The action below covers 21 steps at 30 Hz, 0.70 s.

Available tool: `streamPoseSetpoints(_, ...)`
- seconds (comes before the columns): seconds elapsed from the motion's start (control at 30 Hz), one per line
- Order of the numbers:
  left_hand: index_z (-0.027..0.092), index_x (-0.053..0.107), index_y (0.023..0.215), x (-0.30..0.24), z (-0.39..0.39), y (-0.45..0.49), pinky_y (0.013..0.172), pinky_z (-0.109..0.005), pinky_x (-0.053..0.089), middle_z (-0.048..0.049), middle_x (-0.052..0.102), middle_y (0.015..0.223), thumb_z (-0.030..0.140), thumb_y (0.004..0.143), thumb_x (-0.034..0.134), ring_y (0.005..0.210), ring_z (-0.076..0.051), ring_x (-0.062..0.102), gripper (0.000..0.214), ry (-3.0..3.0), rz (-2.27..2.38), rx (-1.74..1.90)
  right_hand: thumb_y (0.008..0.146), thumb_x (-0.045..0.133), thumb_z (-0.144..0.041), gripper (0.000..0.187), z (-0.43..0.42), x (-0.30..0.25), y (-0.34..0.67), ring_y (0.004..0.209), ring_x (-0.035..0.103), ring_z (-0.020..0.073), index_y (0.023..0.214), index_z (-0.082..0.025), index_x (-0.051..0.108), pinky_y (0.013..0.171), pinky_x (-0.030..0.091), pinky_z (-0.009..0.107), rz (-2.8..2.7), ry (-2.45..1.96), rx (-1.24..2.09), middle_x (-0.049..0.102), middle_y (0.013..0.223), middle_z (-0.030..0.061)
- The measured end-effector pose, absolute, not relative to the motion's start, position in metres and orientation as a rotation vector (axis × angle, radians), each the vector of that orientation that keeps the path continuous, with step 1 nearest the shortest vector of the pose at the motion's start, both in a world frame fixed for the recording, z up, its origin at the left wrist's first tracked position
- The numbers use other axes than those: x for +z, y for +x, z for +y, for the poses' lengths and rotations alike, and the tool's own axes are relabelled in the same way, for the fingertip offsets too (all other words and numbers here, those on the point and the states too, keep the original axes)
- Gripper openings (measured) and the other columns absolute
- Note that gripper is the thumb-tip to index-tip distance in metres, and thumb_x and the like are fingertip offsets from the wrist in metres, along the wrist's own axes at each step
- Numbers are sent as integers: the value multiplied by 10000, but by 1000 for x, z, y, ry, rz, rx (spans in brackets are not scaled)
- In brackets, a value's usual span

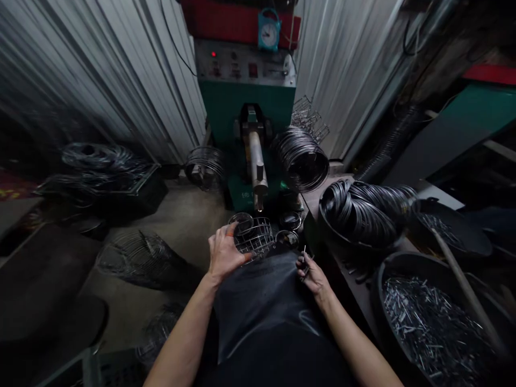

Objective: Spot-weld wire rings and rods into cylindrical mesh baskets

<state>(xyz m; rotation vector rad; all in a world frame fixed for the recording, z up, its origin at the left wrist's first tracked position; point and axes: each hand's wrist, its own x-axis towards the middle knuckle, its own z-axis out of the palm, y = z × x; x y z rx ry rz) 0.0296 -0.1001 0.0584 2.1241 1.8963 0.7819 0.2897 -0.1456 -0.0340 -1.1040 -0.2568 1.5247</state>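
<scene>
My left hand (224, 251) is closed on a small wire basket frame (253, 238) resting on the black apron (262, 301) over my lap. My right hand (311, 274) pinches a few short metal wire pieces (304, 258) just to the right of the basket. Straight ahead stands a green welding machine (245, 107) with a metal arm (256, 161) pointing down toward the basket.
Coils of wire rings hang beside the machine (301, 158) and fill a black tub (363, 212) at right. A large black bowl of cut wire pieces (431, 328) sits at lower right. Finished wire baskets (141, 258) lie on the floor at left. A blue clock (269, 32) tops the machine.
</scene>
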Motion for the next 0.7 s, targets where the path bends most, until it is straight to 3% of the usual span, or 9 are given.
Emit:
streamPoseSetpoints(0.17,232,394,1232,58,-99,34,956,-436,333,-93,505,1169,363,520,733,1108,-307,451,799,2138,1887,750,595,749,-416,327,-144,-35,290,414,418,54,775,-173,622,366,285,171,-596,-1283,1304,593,603,-32)
streamPoseSetpoints(0.27,218,400,1230,61,-99,36,956,-441,330,-101,506,1171,376,523,730,1105,-309,452,796,2148,1897,751,652,695,-379,246,-149,-50,297,590,570,123,788,-176,673,541,441,238,-979,-1424,1041,665,704,14)
streamPoseSetpoints(0.33,202,402,1232,63,-99,36,958,-445,326,-109,507,1173,374,526,725,1105,-314,450,794,2149,1904,758,673,663,-341,184,-153,-59,303,742,623,181,769,-187,695,685,475,301,-1245,-1474,920,693,782,42)
streamPoseSetpoints(0.4,196,403,1235,65,-100,37,961,-445,322,-115,506,1177,369,533,719,1110,-314,447,790,2164,1905,756,706,621,-319,157,-153,-57,306,770,639,202,764,-197,702,721,478,325,-1441,-1487,850,697,783,52)
streamPoseSetpoints(0.53,203,405,1239,68,-103,44,966,-440,304,-119,505,1192,359,529,724,1123,-311,438,794,2239,1888,719,787,556,-269,159,-139,-4,295,796,647,183,858,-215,688,730,471,286,-1802,-1393,737,698,844,48)
streamPoseSetpoints(0.7,184,400,1247,67,-106,57,933,-450,301,-146,507,1211,357,535,714,1110,-316,445,797,2335,1877,654,714,616,-172,242,-110,72,256,751,643,189,947,-237,621,630,415,237,-2243,-1602,552,693,799,18)
